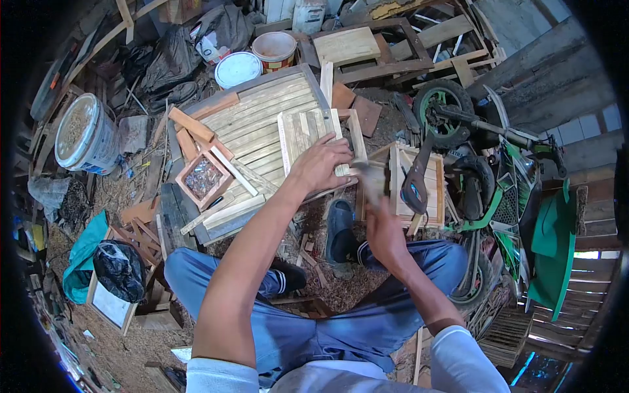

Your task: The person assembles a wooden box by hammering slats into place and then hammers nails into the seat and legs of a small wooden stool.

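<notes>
My left hand [321, 164] presses down on a small slatted wooden panel [301, 135], its fingers bent over the right edge strip. The panel lies on a larger slatted board [255, 128] with a grey frame. My right hand [384, 234] is closed round what looks like a hammer [373, 182], smeared by motion, whose head is close to the panel's lower right corner. Whether it touches the wood I cannot tell. On the board's left side stands a small square wooden box [204, 179] of tiny metal pieces, probably nails, beside loose wooden strips [234, 171].
A wooden crate [432, 183] with a dark saw-like tool [415, 190] on it stands right, before a green motorbike [501, 196]. Buckets [88, 134] and scrap wood [393, 49] lie left and behind. Shavings cover the ground around my slippered foot [340, 229].
</notes>
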`<state>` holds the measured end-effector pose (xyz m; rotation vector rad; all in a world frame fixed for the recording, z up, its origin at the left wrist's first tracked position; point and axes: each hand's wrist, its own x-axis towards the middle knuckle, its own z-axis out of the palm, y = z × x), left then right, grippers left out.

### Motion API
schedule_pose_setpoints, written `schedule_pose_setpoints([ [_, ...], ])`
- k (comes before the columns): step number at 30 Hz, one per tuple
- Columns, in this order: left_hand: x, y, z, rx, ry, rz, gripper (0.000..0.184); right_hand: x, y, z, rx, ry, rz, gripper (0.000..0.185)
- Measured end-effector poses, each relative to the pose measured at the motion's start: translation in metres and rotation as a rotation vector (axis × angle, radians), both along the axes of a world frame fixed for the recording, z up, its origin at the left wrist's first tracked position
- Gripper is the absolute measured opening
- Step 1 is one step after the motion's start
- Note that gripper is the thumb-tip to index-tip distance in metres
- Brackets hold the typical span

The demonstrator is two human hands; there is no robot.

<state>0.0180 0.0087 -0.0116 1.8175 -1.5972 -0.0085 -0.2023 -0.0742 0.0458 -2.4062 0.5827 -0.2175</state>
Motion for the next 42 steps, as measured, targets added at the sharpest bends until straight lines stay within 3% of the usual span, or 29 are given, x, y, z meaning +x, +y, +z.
schedule_pose_setpoints([
  [1,-0.001,-0.002,0.001,0.049,0.06,0.006,0.04,0.0,-0.004,-0.009,-0.125,0.147,0.064,0.017],
  [4,0.002,0.0,0.004,0.096,0.055,-0.04,0.04,0.005,-0.001,0.011,-0.104,0.212,0.03,0.019],
  [5,0.0,-0.001,-0.005,-0.025,0.048,-0.006,0.039,0.006,0.0,0.017,0.007,0.122,-0.008,0.02],
  [8,0.0,-0.002,-0.009,-0.051,0.032,0.017,0.038,0.006,0.015,0.033,0.021,-0.021,-0.108,0.02],
  [9,0.001,0.001,0.007,0.04,0.037,-0.021,0.037,0.001,-0.002,0.0,-0.027,-0.042,0.016,0.02],
  [11,-0.003,-0.001,0.006,0.099,0.039,-0.011,0.039,-0.004,-0.012,-0.007,-0.054,0.073,0.06,0.018],
  [13,0.001,0.001,0.005,0.132,0.06,0.007,0.036,0.007,-0.011,0.005,-0.095,0.134,0.084,0.016],
  [16,-0.002,0.0,-0.005,-0.008,0.062,0.016,0.034,0.011,0.01,0.046,0.031,0.006,-0.038,0.017],
  [19,-0.001,-0.001,-0.006,0.008,0.053,0.018,0.034,0.008,0.01,0.036,-0.001,-0.015,-0.068,0.017],
  [22,0.0,-0.001,-0.003,0.097,0.054,0.018,0.038,0.004,-0.006,-0.002,-0.128,0.193,0.05,0.017],
  [27,0.001,-0.001,-0.002,0.072,0.031,0.008,0.038,0.008,0.005,0.025,-0.043,-0.057,-0.037,0.016],
  [30,-0.001,-0.002,0.005,0.107,0.026,0.002,0.039,0.005,-0.006,-0.005,-0.115,0.186,0.016,0.018],
  [36,-0.002,-0.001,0.002,0.057,0.034,0.021,0.035,0.006,0.001,0.025,-0.06,0.035,0.007,0.019],
  [42,-0.003,-0.002,0.006,0.129,0.041,0.067,0.036,0.004,-0.014,-0.001,-0.114,0.183,0.043,0.02],
])
